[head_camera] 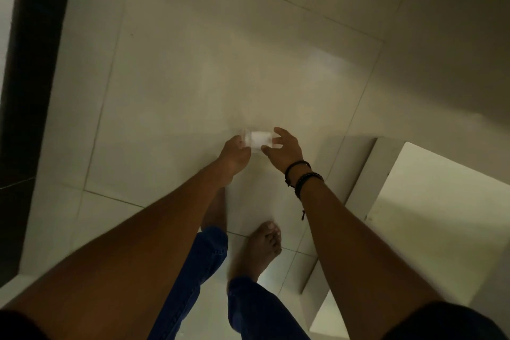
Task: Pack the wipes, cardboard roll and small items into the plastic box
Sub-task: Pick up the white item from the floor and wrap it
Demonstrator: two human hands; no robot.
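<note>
Standing on the tiled floor (pixel 193 63), bare feet visible below, both arms stretched out ahead.

Between my two hands: a small pale box (pixel 259 141), see-through at its ends with a white band across the middle. Badly blurred, so I cannot say whether it has a lid or holds anything. It hangs in the air over the floor, near the corner of the white table (pixel 430 201) on my right.

Left hand (pixel 233 156): curled against the left end of the box, fingers narrow, apparently gripping it.

Right hand (pixel 284 150): fingers spread wide, thumb and forefinger framing the right end. Contact is unclear through the blur; it may only be cupping the box. Dark bead bracelets (pixel 302 174) on that wrist.

Wipes, cardboard roll and small items: none in view. Judgement: packing has not visibly started; this is the carrying step.

To do it well: close the right hand firmly before moving on, keep the box level, and set it down flat on the table, opening upward, before reaching for anything else.
</note>
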